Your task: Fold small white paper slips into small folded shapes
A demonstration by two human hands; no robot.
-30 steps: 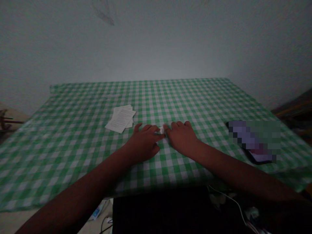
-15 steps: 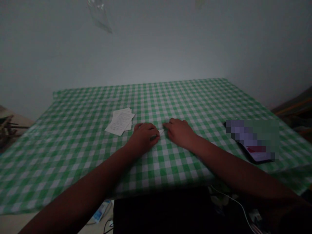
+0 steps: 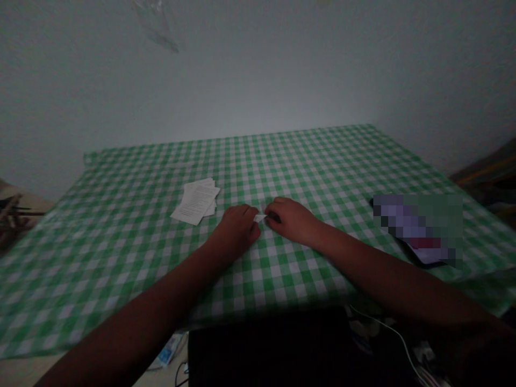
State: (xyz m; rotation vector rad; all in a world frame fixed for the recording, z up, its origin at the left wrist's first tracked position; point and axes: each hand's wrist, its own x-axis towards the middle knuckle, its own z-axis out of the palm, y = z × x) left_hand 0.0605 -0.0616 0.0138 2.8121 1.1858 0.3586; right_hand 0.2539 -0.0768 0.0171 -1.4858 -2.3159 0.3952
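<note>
left hand (image 3: 237, 226): grip pinching small white paper (image 3: 259, 218) | right hand (image 3: 293, 220): grip pinching its right end | printed sheets (image 3: 195, 202): overlapping on table (image 3: 322, 177), near left hand

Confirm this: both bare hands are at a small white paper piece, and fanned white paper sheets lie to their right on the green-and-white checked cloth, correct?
Not quite: the fanned white paper sheets lie left of the left hand, not right of the right hand, as the head view shows.
</note>
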